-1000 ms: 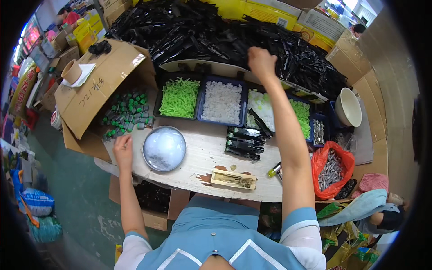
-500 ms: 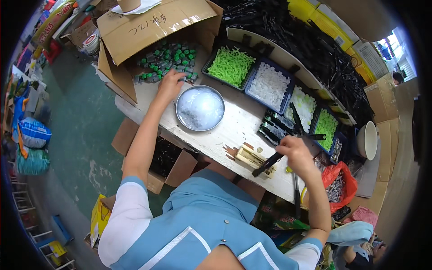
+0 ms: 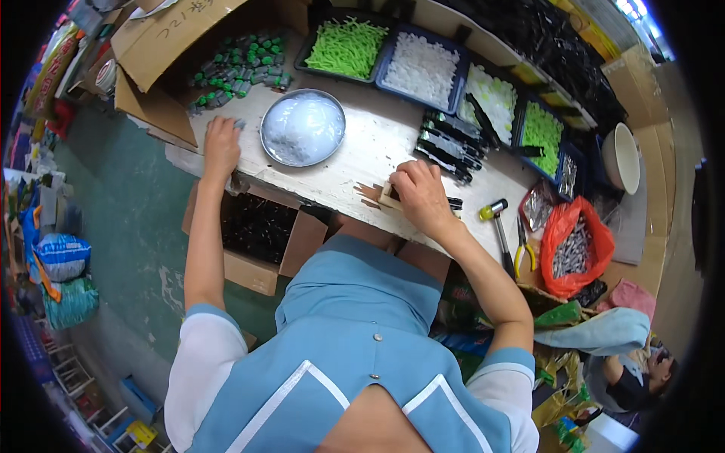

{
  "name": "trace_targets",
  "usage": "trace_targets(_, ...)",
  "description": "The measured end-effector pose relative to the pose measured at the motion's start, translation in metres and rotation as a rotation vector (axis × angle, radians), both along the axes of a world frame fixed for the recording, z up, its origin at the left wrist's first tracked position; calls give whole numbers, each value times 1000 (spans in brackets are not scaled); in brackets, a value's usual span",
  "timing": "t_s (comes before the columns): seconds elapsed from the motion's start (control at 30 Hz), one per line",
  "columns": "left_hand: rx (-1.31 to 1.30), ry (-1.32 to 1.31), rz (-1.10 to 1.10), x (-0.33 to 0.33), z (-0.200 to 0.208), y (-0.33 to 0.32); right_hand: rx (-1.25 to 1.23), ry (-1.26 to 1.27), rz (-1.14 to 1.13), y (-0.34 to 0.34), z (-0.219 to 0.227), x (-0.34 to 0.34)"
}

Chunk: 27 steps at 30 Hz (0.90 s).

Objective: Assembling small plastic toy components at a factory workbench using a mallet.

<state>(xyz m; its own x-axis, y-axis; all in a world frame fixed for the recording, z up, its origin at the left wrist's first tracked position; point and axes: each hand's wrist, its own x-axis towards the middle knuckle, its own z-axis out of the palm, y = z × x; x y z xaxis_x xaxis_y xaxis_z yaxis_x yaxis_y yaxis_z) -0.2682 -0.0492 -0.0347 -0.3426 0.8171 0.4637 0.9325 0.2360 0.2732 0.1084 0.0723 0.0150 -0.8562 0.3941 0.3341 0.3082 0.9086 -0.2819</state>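
My left hand (image 3: 223,147) is at the front left of the white worktable (image 3: 347,162), its fingers closed on a small grey part (image 3: 239,123). Behind it lies a heap of small grey-and-green parts (image 3: 245,64). Beside it stands a round metal dish (image 3: 303,127) with a whitish, glossy mound. At the table's front edge, my right hand (image 3: 423,195) presses down with bent fingers over a cream block-shaped holder (image 3: 389,198). Under this hand sits a long black plastic piece (image 3: 455,203), mostly hidden; only its end shows. Several black pieces (image 3: 449,147) lie in a row behind.
Trays of green strips (image 3: 343,49), white pieces (image 3: 423,68) and green pieces (image 3: 542,130) line the back. At right are a yellow-headed mallet (image 3: 495,211), yellow-handled pliers (image 3: 523,249) and a red bag (image 3: 575,249) of metal parts. An open carton (image 3: 249,279) stands below the table.
My left hand has drawn back from the grey-and-green heap toward the table's front edge with a grey part. My right hand has brought the black piece down to the cream holder.
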Motion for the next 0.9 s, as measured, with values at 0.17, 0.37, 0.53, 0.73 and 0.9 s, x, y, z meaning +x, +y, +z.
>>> trace_targets(0.17, -52, 150, 111, 8, -4, -14, -54, 66, -194, -14, -9, -2)
trace_targets(0.37, 207, -220, 102, -10, -7, -19, -4, -42, -183, -29, 8, 33)
trace_targets(0.53, 275, -1177, -93, 79, 61, -4, 149, -181, -215, -40, -12, 43)
trace_targets(0.73, -270, -1181, -406, 196, 80, 40, -73, 267, -284, -29, -14, 48)
trace_targets(0.9, -367, -821, -445, 246, 66, 60, -172, 418, -348, -28, -15, 48)
